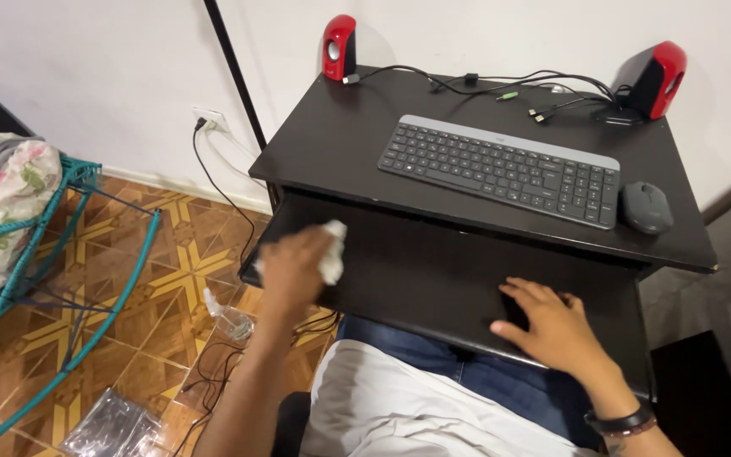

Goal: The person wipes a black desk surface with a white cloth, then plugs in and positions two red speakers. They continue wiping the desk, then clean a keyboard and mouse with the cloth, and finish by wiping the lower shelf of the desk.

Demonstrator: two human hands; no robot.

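Cloth (332, 251), clenched in the left hand (294, 269), is best pressed flat along the tray (433, 275), steadied by the released right hand (552, 326).

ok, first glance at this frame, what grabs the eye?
The left hand pressing a crumpled white cloth on the pulled-out black keyboard tray, with the right hand flat on the tray's near edge. Then the two red speakers at the desk's back corners, flanking a grey keyboard.

left hand (294, 269) grips a white cloth (332, 251) on the pull-out tray (433, 279) — right hand (552, 326) flat.
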